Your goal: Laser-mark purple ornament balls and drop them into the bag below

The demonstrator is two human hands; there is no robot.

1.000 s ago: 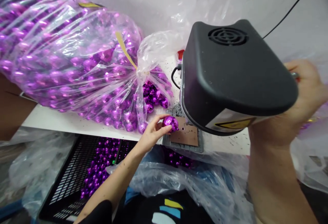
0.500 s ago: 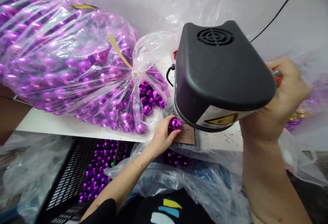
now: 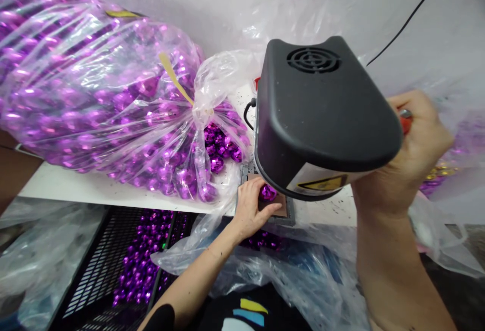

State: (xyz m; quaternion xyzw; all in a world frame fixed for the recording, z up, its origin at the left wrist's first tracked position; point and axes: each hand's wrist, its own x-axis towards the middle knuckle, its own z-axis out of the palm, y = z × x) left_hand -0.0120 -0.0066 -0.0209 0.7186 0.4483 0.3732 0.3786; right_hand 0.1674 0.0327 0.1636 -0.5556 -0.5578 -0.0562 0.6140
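Note:
My left hand (image 3: pixel 253 208) curves around a shiny purple faceted ball (image 3: pixel 268 193), with the fingers behind it and the thumb in front. The ball is at the brown pad (image 3: pixel 281 208) inside a grey square frame (image 3: pixel 291 216), by the lower edge of a black machine housing (image 3: pixel 326 113). This housing has a round vent on top and a yellow warning label (image 3: pixel 322 183). On its right side, my right hand (image 3: pixel 420 141) is wrapped around a red handle (image 3: pixel 405 121). The machine's underside is hidden from view.
A large clear bag of purple balls (image 3: pixel 102 103) lies left on the white table (image 3: pixel 94 189); several loose purple balls (image 3: pixel 220 149) sit at its tied neck. Below are a black crate (image 3: pixel 91 265) with purple balls and clear plastic sheeting (image 3: pixel 303 265). A black cable (image 3: pixel 413 13) hangs behind.
My left hand has moved slightly right and toward me with the purple ball, closer under the machine's edge. My right hand stays on the red handle; the view has shifted slightly.

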